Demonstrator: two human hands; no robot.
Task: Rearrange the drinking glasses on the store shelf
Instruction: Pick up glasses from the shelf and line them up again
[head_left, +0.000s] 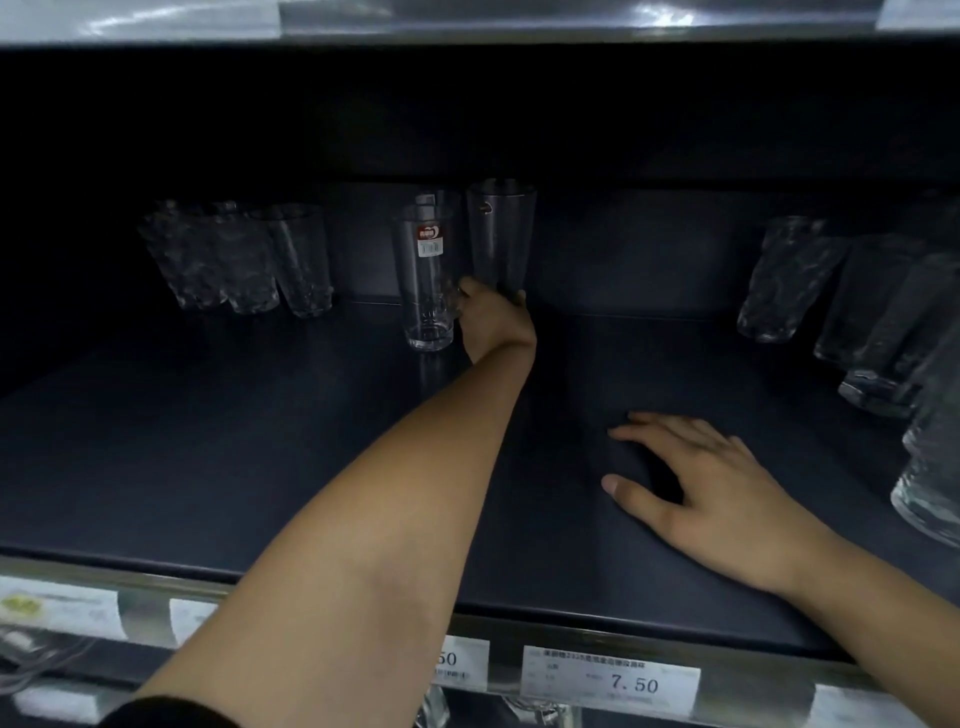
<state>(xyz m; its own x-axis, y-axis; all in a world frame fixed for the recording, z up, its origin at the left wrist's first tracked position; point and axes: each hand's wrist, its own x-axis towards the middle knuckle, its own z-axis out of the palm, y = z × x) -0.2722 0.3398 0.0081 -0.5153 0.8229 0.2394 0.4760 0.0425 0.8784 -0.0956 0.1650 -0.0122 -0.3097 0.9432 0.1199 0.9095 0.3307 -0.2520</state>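
Status: early to mid task, by my judgement. Most of the shelf board is bare, and the glasses stand in three separate groups.

- Back left corner: a cluster of textured glasses, close together and upright, untouched by either hand.
- Middle of the back edge: a labelled glass with a red sticker, upright. Just to its right is a tall plain glass. There may be a further glass behind the labelled one, but it is too dim to be sure.
- Right edge: a row of ribbed glasses running from back to front. The nearest ones are cut off by the frame.

My left hand is stretched to the back, with fingers and thumb wrapped round the lower part of the tall plain glass. I cannot tell whether its base is on the board or just off it. My knuckles are right beside the labelled glass, possibly touching it.

My right hand lies palm down on the board near the front edge, right of centre. The fingers are spread and hold nothing, so I read it as bracing.

Done: nothing I can confirm as being in a final position.
Left: place the held glass, then probably the labelled one. The middle and front of the board have room.

Risk: the labelled glass could be knocked as I draw the held one out.

The price tags on the front rail show 7.50.
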